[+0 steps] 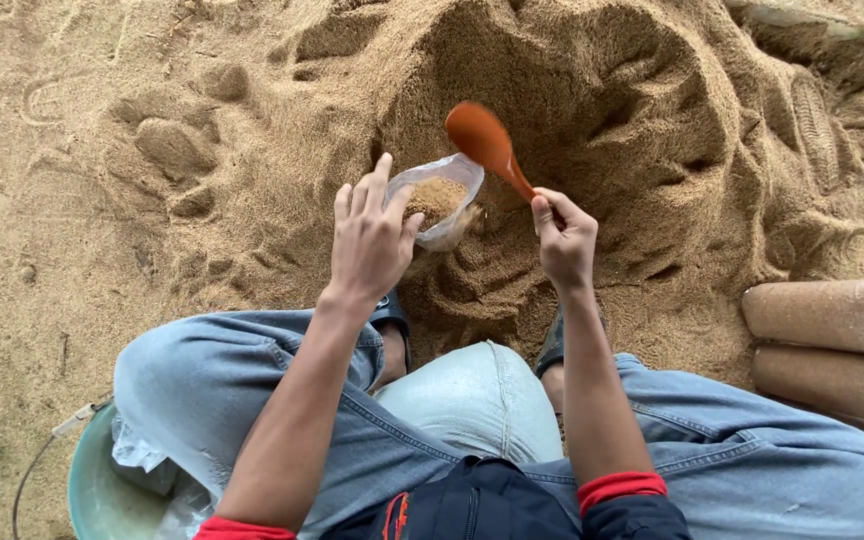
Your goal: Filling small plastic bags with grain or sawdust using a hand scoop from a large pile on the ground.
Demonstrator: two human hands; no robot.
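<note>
Lying at the right edge of the view, two filled clear bags (832,345) are stacked one on the other, long, rounded and tan with the sawdust packed inside them. Their plastic is plain. Near the bottom left corner, the rim of a pale green bucket (92,490) shows with crumpled clear plastic (147,455) in it, beside the person's knee.

The left hand (370,240) holds a small clear plastic bag (439,200) by its mouth, fingers extended along its near side, thumb against the rim. The bag stands open and tilted, partly filled with sawdust, resting at the foot of the heap.

The right hand (564,238) is closed around the handle of an orange scoop (487,143), whose bowl is raised just above and beyond the bag's mouth.

The sawdust heap (592,110) fills the ground ahead, hollowed where it has been dug. Loose, flatter sawdust spreads to the left, marked with footprints, with room there and beyond the heap.
</note>
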